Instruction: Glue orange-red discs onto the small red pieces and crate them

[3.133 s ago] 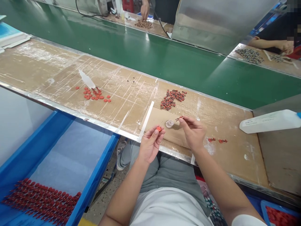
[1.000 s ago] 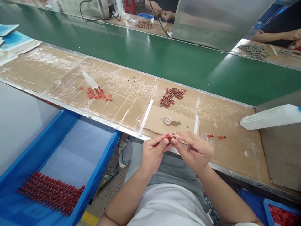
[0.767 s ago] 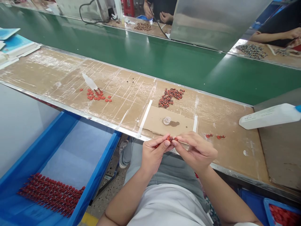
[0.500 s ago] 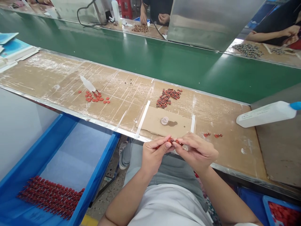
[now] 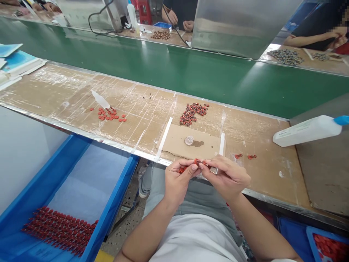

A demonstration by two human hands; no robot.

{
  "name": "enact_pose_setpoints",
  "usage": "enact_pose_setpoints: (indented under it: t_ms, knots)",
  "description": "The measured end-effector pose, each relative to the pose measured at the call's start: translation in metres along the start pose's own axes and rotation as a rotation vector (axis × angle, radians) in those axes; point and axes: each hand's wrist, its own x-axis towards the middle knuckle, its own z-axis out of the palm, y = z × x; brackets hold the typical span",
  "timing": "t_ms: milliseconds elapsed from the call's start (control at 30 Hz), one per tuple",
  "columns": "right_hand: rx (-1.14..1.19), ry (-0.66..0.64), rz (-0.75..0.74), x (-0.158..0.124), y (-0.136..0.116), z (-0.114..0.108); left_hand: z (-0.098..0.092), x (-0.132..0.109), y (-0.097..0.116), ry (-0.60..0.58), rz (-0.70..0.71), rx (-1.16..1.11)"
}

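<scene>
My left hand point(image 5: 180, 180) and my right hand point(image 5: 226, 178) meet above the bench edge. Their fingertips pinch a small red part point(image 5: 197, 162) with thin wire legs, partly hidden by my fingers. Just beyond them lies a cardboard sheet point(image 5: 188, 142) taped to the bench, with a clear plastic cap point(image 5: 189, 140) standing on it. Two finished-looking red pieces point(image 5: 242, 156) lie to the right of my right hand. A heap of red-and-black parts point(image 5: 192, 113) and loose red discs point(image 5: 109, 116) rest farther along the bench.
A blue tray point(image 5: 60, 233) with rows of red parts sits at my lower left, and a blue bin point(image 5: 327, 245) at lower right. A white plastic bottle point(image 5: 305, 131) lies on the bench. A green conveyor belt point(image 5: 163, 76) runs beyond, with co-workers' hands across it.
Since the oldest frame, my hands have come together, joining the red disc and wire part at the fingertips. Over the last second they have barely moved, and the view has drifted slightly.
</scene>
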Motion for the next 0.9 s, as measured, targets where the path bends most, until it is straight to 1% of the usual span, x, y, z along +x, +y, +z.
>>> enact_pose_setpoints:
  t_ms: [233,367,467,567,633,733,900]
  knots:
    - [-0.004,0.037,-0.008,-0.003,0.002,-0.002,0.000,0.000,-0.006,-0.020,0.022,0.027]
    - [0.003,0.058,0.048,-0.006,0.003,-0.005,0.003,0.001,-0.008,-0.034,0.000,0.045]
    - [0.023,0.116,0.147,-0.010,0.002,-0.005,0.007,0.003,-0.012,-0.026,-0.032,0.017]
    - [0.103,0.216,0.337,-0.016,0.000,-0.002,0.009,0.003,-0.017,-0.014,-0.049,-0.012]
    - [0.142,0.256,0.444,-0.019,-0.001,-0.002,0.010,0.004,-0.020,-0.009,-0.053,-0.011]
    - [0.179,0.267,0.514,-0.022,-0.001,-0.003,0.011,0.004,-0.023,-0.014,-0.044,0.011]
    - [0.229,0.273,0.570,-0.022,-0.001,-0.010,0.013,0.003,-0.027,-0.037,-0.027,0.034]
